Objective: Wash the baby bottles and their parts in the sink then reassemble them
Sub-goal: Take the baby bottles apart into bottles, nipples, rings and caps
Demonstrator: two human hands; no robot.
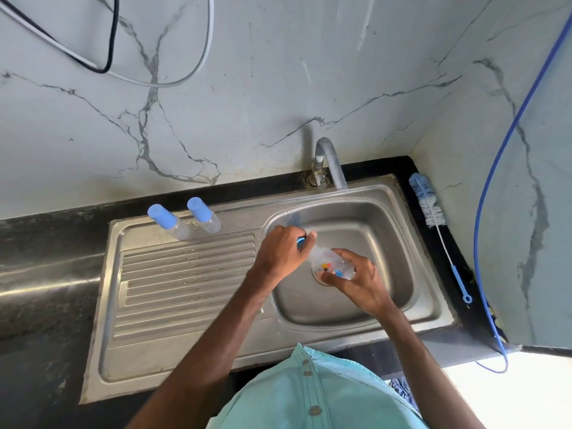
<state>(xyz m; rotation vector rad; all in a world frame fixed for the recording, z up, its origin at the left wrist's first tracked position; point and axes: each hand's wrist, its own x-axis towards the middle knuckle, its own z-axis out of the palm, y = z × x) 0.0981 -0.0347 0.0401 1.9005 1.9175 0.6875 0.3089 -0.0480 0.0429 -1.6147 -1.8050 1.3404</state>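
Observation:
Over the steel sink basin (380, 236) I hold a clear baby bottle (328, 264) with small coloured prints, tilted on its side. My right hand (359, 281) grips its body near the base. My left hand (283, 252) is closed around the bottle's top end, where a blue ring (301, 241) shows between the fingers. Two other clear bottles with blue caps, one on the left (167, 220) and one on the right (203, 214), stand at the back of the drainboard (185, 280).
A curved metal tap (329, 164) rises behind the basin; no water stream is visible. A blue-and-white bottle brush (431, 216) lies on the black counter right of the sink. A blue hose (492, 193) runs down the right wall. Cables hang on the marble wall.

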